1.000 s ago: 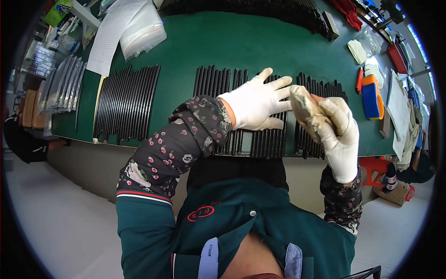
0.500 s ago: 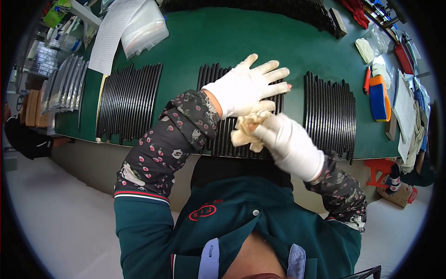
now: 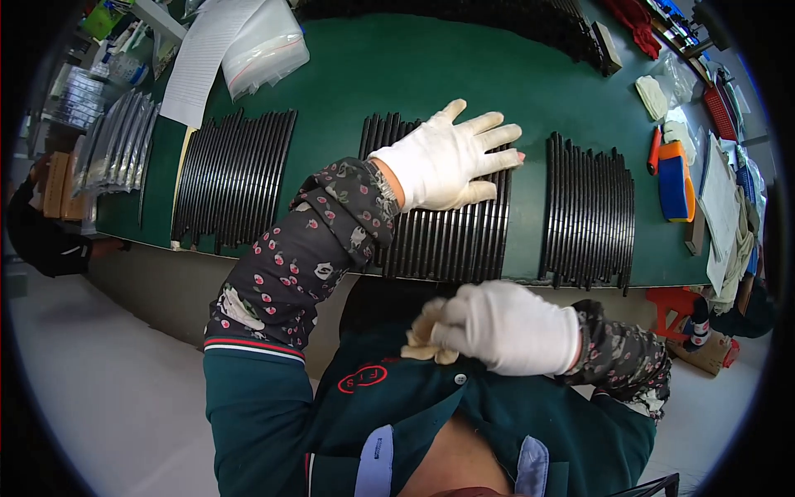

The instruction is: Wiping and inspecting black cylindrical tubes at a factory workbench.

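My left hand [image 3: 451,161], in a white glove with one fingertip bare, lies spread across the middle row of thin black rods [image 3: 443,244]. Its fingers are stretched out and hold nothing. My right hand [image 3: 517,327], also gloved in white, is closed around a crumpled cream cloth [image 3: 426,338]. That hand is off the near table edge, in front of my green shirt, slightly blurred. Other rows of black rods lie to the left [image 3: 234,178] and to the right [image 3: 590,211] of the middle row.
The green table [image 3: 364,62] also bears plastic bags [image 3: 267,54] and a paper sheet [image 3: 192,91] at far left. Wrapped bundles [image 3: 120,149] stand farther left. At right are a blue-and-orange tool [image 3: 676,182] and a red-handled tool [image 3: 654,151]. A dark bundle [image 3: 464,12] lies along the back.
My right hand has pulled back with the cloth from the middle rods, past the table edge toward my body. My left hand stays spread in nearly the same place.
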Demonstrator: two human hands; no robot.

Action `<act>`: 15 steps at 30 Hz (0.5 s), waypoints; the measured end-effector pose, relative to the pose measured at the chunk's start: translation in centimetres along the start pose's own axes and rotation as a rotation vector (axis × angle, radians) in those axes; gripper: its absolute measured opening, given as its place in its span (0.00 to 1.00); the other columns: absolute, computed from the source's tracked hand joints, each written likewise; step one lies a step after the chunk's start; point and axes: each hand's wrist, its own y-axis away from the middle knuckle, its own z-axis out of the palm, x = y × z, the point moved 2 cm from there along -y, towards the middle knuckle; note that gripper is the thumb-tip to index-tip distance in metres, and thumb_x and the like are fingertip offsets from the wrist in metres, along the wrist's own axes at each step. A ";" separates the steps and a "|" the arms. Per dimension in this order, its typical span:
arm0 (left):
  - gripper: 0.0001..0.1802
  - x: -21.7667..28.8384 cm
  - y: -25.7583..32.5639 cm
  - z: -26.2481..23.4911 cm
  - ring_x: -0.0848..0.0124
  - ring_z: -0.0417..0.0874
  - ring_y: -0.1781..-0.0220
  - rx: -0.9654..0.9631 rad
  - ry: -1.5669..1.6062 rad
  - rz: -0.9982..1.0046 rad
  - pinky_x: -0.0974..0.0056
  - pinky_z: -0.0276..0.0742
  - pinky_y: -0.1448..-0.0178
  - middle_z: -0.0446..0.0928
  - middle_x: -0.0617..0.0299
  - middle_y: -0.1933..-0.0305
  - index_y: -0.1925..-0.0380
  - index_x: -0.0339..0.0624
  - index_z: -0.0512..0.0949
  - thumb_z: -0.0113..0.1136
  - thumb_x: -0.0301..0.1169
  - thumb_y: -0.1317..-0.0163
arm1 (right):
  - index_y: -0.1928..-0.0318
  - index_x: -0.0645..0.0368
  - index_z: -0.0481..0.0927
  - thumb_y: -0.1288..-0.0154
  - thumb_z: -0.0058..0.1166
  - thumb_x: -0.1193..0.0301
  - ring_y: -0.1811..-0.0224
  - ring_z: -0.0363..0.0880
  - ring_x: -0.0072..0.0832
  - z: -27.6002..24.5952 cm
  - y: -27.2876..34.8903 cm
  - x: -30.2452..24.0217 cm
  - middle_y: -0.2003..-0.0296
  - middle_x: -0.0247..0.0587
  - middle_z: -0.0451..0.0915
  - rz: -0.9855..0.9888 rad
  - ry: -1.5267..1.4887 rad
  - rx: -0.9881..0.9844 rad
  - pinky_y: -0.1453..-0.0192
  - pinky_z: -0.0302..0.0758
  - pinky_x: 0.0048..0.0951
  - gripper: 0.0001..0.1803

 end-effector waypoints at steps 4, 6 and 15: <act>0.32 0.5 0.0 -1.8 0.57 0.58 0.26 -0.120 -0.185 0.048 0.43 0.54 0.27 0.57 0.57 0.27 0.35 0.52 0.64 0.57 0.45 0.38 | 0.59 0.61 0.77 0.51 0.56 0.77 0.63 0.78 0.41 -0.6 -0.6 4.5 0.63 0.44 0.75 0.104 0.225 0.485 0.63 0.76 0.38 0.15; 0.32 -0.1 -0.1 -0.4 0.57 0.58 0.26 -0.051 -0.096 0.039 0.43 0.54 0.27 0.57 0.57 0.27 0.35 0.52 0.64 0.57 0.45 0.38 | 0.59 0.62 0.78 0.49 0.56 0.74 0.60 0.79 0.40 0.9 -0.8 4.4 0.61 0.45 0.76 0.058 -0.029 0.259 0.60 0.78 0.37 0.14; 0.31 -0.2 0.3 -0.2 0.58 0.59 0.26 0.024 -0.037 0.011 0.43 0.55 0.28 0.58 0.56 0.27 0.36 0.51 0.65 0.57 0.45 0.38 | 0.60 0.58 0.77 0.46 0.53 0.78 0.59 0.79 0.38 -0.1 1.4 5.4 0.61 0.42 0.77 0.173 -0.074 0.220 0.59 0.78 0.36 0.12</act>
